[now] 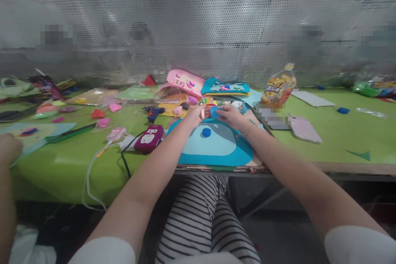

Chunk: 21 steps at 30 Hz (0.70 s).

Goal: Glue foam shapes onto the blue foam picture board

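Observation:
A small bright-blue piece (214, 111), perhaps felt or foam, sits between my hands above the work. My right hand (231, 116) pinches it from the right. My left hand (197, 115) is beside its left edge with curled fingers; what they hold, if anything, is hidden. Beneath both wrists lies a flat teal sheet (244, 154) with a pale-blue rounded patch (213, 145). On that patch rests a round dark-blue pompom-like piece (206, 132). Just beyond my hands are a pink decorated pouch (188, 83) and a teal decorated pouch (225, 87).
Left of the teal sheet are a maroon device (149, 139) with a cable and a dark-blue glue gun (154, 112). A snack bag (277, 86) and a phone (305, 129) stand and lie to the right. A co-worker's hand (10, 148) is at far left. A perforated metal panel (198, 29) backs the table.

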{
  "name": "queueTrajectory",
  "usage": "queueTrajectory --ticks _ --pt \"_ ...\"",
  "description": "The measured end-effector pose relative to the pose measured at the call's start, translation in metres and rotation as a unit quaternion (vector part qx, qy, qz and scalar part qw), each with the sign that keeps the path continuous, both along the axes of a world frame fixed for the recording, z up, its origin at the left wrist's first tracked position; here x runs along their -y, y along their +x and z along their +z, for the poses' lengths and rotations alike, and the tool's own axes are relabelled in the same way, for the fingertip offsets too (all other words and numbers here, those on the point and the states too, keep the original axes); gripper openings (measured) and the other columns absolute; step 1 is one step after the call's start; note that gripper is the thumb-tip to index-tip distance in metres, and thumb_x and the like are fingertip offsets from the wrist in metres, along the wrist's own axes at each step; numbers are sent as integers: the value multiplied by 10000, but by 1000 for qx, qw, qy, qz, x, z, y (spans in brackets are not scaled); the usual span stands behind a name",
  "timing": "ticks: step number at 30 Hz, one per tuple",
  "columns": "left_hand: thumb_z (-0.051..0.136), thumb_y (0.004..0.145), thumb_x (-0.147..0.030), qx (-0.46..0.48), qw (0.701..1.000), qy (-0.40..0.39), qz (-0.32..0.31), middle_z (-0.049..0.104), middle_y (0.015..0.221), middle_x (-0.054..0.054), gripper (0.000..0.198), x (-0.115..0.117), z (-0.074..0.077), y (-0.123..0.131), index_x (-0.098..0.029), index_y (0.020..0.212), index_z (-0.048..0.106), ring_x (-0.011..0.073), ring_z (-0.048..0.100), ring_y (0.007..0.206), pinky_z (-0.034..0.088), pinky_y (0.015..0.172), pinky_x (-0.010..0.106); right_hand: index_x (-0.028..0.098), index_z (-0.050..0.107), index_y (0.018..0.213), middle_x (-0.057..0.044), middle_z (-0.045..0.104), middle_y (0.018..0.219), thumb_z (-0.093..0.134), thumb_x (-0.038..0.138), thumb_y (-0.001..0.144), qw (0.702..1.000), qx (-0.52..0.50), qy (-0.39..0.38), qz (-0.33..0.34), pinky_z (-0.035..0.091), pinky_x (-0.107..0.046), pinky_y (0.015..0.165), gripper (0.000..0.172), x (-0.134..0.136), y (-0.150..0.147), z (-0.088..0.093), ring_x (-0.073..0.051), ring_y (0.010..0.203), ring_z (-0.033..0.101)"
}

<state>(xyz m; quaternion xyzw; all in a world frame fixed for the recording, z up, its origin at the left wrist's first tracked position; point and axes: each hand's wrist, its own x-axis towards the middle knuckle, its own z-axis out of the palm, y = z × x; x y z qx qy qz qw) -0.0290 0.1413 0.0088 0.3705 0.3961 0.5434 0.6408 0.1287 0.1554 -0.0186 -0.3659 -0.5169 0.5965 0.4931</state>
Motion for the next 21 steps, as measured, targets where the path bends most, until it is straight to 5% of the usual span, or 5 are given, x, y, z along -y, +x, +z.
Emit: queueTrajectory --ticks 5,10,21 --pt "443 851 -210 60 996 -62 -28 596 607 83 216 -3 3 -5 -115 694 558 141 599 575 502 612 264 172 620 753 2 642 689 739 237 668 1000 -14 -2 -7 523 -217 627 160 1 1 4 -92 630 599" --pt "457 843 -179 30 996 -27 -82 522 490 31 244 -9 -7 -6 -133 617 536 114 520 471 484 574 253 183 609 752 -1 648 687 722 238 681 999 -22 -17 22 543 -246 619 144 9 -4 7 -106 628 601" --pt "541 788 -34 9 998 17 -58 615 594 31 112 1 -4 1 -101 739 616 102 577 550 488 615 244 182 622 808 -19 659 742 733 303 659 999 12 -12 32 532 -244 592 221 14 -7 9 -118 657 608"
